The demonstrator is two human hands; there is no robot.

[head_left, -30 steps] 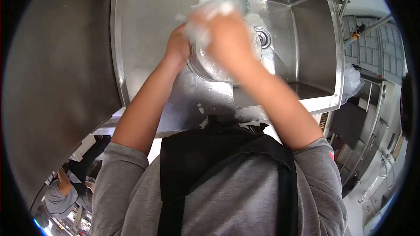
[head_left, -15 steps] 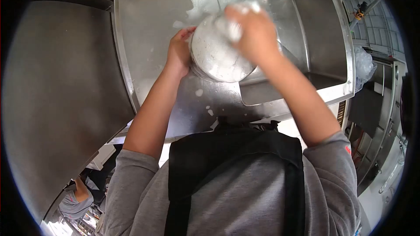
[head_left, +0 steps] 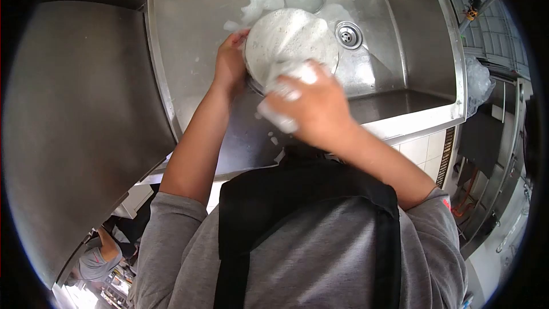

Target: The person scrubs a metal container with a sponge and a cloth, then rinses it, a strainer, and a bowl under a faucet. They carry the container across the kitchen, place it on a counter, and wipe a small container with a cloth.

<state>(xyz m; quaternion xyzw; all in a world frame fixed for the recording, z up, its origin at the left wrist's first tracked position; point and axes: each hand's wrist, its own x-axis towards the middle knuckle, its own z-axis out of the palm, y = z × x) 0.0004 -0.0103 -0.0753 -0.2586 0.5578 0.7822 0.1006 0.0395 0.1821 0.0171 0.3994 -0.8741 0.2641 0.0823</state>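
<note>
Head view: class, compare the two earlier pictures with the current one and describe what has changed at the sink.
The right hand, gripping a foamy sponge, swept from the far rim of the soapy pan back to its near rim, toward the person. The drain is now uncovered. The left hand stayed clamped on the pan's left rim.

1 head-worn fisheye view — faces steeply down, close above left hand (head_left: 230,66), right hand (head_left: 311,109), sink (head_left: 412,46).
</note>
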